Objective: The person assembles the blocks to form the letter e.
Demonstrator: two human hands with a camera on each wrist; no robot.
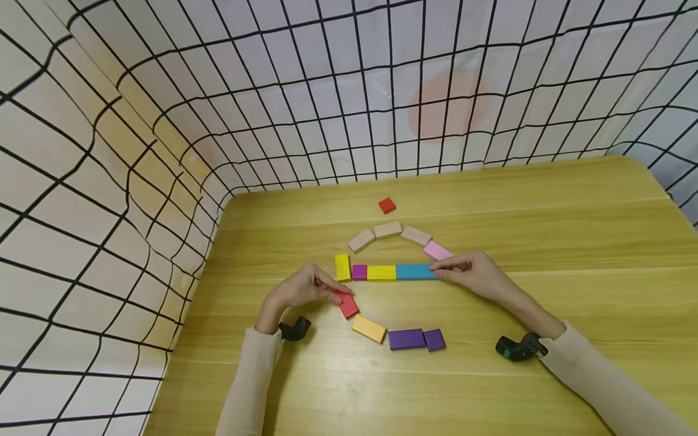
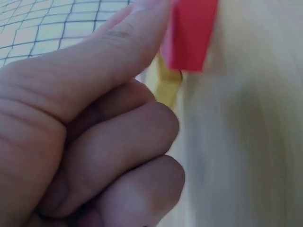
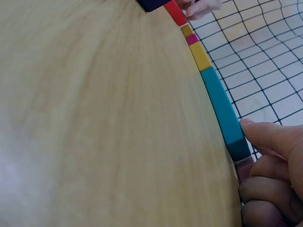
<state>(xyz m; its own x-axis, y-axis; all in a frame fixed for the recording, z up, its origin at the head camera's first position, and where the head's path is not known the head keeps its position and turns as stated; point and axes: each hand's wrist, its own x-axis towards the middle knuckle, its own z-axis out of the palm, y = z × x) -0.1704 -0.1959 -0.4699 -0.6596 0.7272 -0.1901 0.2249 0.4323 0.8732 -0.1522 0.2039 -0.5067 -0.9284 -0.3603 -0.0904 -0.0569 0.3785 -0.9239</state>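
So the red block is pinched at its upper end by the left hand, thumb and fingertip closed on it, toward the tabletop's left edge. Its long axis is tilted, running down-right toward the orange block; its top end sits just below the yellow block. The teal block lies crosswise in the row, and its right end is held by the curled fingers of the right hand. The red one is clearly nearer the left.
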